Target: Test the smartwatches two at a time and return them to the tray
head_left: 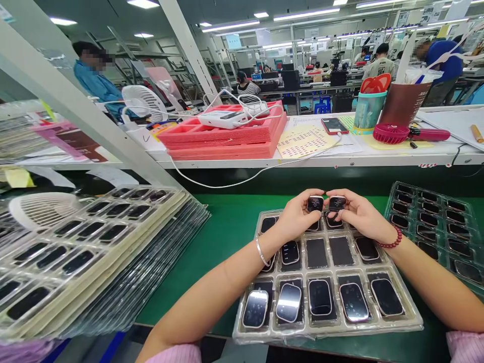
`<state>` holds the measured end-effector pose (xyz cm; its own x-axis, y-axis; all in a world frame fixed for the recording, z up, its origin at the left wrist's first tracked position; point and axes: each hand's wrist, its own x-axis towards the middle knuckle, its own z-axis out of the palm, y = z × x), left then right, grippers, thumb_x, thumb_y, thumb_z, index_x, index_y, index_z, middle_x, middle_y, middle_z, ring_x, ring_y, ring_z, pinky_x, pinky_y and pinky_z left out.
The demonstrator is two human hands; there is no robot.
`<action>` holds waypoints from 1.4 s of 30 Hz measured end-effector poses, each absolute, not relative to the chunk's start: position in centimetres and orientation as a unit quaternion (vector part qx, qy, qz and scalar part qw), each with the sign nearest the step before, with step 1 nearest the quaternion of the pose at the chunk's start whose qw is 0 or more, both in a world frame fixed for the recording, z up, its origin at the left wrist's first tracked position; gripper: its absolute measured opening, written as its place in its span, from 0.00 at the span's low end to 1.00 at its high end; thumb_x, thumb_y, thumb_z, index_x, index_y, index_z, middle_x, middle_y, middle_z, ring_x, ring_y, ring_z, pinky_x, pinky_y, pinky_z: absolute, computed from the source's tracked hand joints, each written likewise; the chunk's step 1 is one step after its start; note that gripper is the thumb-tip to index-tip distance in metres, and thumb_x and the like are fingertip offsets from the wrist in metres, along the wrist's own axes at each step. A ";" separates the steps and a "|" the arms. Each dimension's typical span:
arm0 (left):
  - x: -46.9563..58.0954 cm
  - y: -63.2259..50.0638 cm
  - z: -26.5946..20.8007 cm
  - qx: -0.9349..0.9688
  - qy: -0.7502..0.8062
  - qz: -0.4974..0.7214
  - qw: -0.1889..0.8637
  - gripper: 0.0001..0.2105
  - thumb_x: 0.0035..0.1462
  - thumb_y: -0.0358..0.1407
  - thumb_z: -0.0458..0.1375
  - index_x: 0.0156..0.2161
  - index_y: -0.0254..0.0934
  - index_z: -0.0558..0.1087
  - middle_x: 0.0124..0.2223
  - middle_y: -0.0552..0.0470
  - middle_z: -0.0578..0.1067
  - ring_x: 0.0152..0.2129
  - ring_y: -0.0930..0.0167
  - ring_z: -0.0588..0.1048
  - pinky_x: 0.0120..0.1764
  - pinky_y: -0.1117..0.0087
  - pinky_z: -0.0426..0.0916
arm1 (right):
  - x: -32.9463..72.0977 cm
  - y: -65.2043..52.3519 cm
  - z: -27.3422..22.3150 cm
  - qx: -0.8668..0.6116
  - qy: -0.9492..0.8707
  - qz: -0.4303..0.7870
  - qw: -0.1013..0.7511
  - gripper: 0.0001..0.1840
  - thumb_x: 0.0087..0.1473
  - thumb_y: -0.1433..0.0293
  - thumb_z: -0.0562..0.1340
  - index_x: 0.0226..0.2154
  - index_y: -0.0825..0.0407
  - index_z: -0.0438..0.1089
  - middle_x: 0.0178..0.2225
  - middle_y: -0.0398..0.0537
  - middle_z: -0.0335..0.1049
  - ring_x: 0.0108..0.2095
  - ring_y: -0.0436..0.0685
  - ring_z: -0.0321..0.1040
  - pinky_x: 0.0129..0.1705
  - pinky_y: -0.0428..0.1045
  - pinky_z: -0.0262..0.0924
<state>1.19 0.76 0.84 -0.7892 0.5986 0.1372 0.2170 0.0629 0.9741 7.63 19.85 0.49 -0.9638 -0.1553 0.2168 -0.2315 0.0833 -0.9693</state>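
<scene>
My left hand (301, 210) pinches a smartwatch body (315, 203) whose screen shows small text. Close beside it, my right hand (357, 212) grips a second smartwatch body (337, 203), also lit with text. Both are held above the far rows of a clear plastic tray (328, 330). Watch bodies fill its front row, such as one with a dark screen (319, 297). In the middle row, two pockets (316, 253) hold no watch, and one watch (290, 252) there displays a list. My hands partly cover the far row.
Stacked trays of watches (91, 230) rise at the left, by a white fan (41, 209). Another watch tray (431, 217) lies at the right. Across the back, a shelf (242, 164) carries red foam (227, 143), a phone (334, 126), cups and a pink fan (391, 133). Several people sit beyond.
</scene>
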 end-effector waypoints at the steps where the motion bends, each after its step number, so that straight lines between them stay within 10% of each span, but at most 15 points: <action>1: 1.2 0.7 0.8 0.287 0.708 0.626 0.155 0.22 0.49 0.27 0.58 0.52 0.34 0.70 0.40 0.48 0.77 0.33 0.70 0.75 0.39 0.69 0.70 | 7.6 19.9 0.5 0.129 -0.738 0.662 0.027 0.21 0.53 0.73 0.59 0.51 0.51 0.65 0.46 0.51 0.73 0.37 0.52 0.76 0.38 0.48 0.72; 42: 0.5 0.8 0.5 0.279 0.654 0.682 0.171 0.24 0.42 0.19 0.52 0.48 0.35 0.71 0.43 0.49 0.75 0.37 0.72 0.74 0.43 0.71 0.71 | 6.9 20.2 0.3 0.099 -0.740 0.664 0.043 0.24 0.50 0.74 0.60 0.51 0.51 0.64 0.47 0.52 0.74 0.37 0.53 0.75 0.36 0.48 0.72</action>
